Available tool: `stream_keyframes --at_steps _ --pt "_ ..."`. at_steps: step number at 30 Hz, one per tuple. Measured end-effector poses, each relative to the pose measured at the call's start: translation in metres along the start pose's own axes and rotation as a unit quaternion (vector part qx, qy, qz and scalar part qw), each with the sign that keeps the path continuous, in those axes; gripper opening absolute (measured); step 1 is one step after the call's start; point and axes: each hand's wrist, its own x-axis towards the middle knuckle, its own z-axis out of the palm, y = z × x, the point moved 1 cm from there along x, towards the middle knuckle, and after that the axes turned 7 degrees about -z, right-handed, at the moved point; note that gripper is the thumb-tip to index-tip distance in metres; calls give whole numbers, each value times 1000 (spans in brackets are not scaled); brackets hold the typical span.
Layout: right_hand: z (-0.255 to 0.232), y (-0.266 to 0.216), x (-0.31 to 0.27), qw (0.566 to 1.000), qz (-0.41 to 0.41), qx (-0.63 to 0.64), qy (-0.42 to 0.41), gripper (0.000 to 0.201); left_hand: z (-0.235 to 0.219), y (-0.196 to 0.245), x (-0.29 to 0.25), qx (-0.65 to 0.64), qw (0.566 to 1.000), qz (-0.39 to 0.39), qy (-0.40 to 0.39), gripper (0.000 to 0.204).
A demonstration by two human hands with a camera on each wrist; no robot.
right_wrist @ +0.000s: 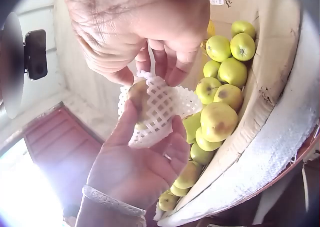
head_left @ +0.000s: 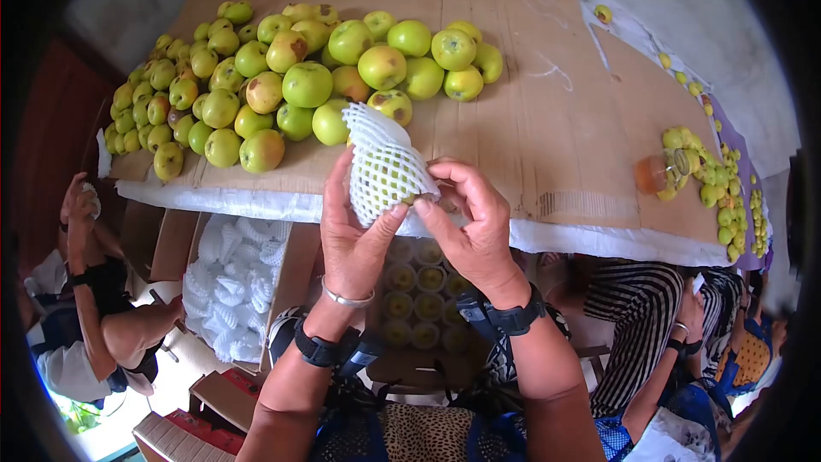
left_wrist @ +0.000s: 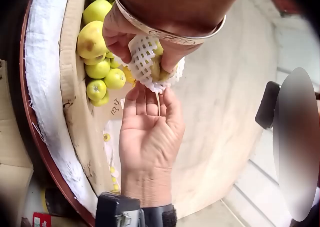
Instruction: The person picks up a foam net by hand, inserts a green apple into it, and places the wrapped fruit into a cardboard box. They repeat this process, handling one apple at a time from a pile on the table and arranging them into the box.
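Cardboard-covered tabletop: apple pile carried on it. Box of foam nets placed below, on the pile's near side. Netted apple held up at the pile's near edge, gripped by left hand; foam net rim pinched by right hand.

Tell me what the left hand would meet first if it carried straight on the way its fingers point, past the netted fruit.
Probably the green apple at the pile's near edge, just beyond the left hand. The hand's height is unclear, so it might pass above.
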Motion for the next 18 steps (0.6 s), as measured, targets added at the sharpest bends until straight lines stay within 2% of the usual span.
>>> stream_keyframes --at_steps 3,7,10,13,14,17,18 --pt "-2 2 -2 999 -8 -35 20 19 5 7 -2 -71 995 -67 -4 72" --pt "-1 -8 1 995 -9 -98 31 13 1 -5 -3 -124 988 -89 18 75" --pt "1 -11 -1 993 -25 -113 13 12 1 -8 -1 -169 983 -62 40 70" --pt "4 -12 0 984 -109 -133 -40 12 -6 -10 3 -177 981 -67 31 64" --pt "6 -13 -1 984 -106 -135 -54 12 -6 -11 4 -145 988 -51 31 61" --pt "10 -14 -6 981 -94 -141 -95 13 -5 -12 5 -168 983 -57 55 58" --pt "8 -10 -6 974 -105 -164 -115 30 -4 -11 7 -151 986 -36 54 58"
